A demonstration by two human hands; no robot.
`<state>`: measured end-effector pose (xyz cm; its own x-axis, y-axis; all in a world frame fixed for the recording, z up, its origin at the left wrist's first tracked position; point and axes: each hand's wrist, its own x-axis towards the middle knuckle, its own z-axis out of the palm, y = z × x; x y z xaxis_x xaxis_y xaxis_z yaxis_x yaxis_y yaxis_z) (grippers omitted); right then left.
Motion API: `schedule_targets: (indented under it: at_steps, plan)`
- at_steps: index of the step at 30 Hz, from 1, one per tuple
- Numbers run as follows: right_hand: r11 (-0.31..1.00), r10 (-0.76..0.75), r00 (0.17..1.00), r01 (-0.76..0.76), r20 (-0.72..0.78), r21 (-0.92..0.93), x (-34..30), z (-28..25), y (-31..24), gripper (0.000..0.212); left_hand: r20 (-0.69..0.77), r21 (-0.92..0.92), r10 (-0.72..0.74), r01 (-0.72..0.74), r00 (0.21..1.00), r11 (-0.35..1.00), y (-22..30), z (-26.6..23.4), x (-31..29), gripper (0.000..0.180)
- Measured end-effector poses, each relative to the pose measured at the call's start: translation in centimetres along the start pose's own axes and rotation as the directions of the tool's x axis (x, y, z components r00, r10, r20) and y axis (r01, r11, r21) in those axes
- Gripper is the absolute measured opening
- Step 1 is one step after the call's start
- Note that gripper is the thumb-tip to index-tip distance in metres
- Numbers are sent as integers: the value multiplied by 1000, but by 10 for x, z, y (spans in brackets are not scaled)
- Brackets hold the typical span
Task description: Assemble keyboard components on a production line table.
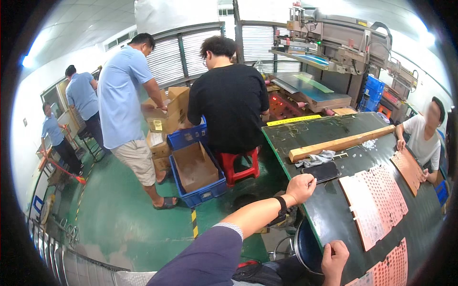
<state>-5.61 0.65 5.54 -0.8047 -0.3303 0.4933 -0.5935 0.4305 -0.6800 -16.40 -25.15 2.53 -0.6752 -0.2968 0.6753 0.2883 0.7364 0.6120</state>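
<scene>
My left hand [301, 188], with a dark band on its wrist, is closed over the left edge of the dark green table [305, 136]. Just beyond its fingers lies a black phone [321, 172]. Lower down, my right hand [335, 257] is also closed, beside the table's near edge. Whatever either hand may hold is hidden by the curled fingers. To the right lie a copper-coloured panel with rows of holes [383, 195], a paler panel beside it [365, 217] and another perforated panel [391, 264] at the lower edge.
A wooden bar [341, 143], a grey cloth [316, 158] and small white bits [369, 144] are on the table. Across it, a person in white [421, 138] holds a copper panel [407, 171]. Left stand a red stool [238, 167], a blue crate [198, 190] and several people.
</scene>
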Motion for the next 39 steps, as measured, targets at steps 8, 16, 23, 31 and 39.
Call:
schedule_targets:
  at_steps: [8, 16, 23, 31, 39]
  plan:
    - [1000, -23, 1000, 23, -9, -13, 0, 1, 1, 9, -7, -6, 12, -12, 1000, 1000, 2, -1, 0, 22]
    - [1000, -21, 1000, 21, -10, -10, 0, -1, 0, 9, -13, -9, 13, -13, 1000, 1000, 2, -1, 0, 23]
    - [999, -26, 1000, 26, -7, -20, -1, 0, 0, 9, -29, -14, 21, -22, 999, 1000, 1, -1, -1, 23]
    - [999, -35, 999, 34, -13, -21, -1, 0, 4, 9, -24, -1, 25, -25, 999, 1000, 5, -3, 1, 21]
    - [1000, 6, 1000, -6, -20, 1, -2, 1, 3, 8, -18, 3, 12, -12, 1000, 1000, -1, 1, -2, 22]
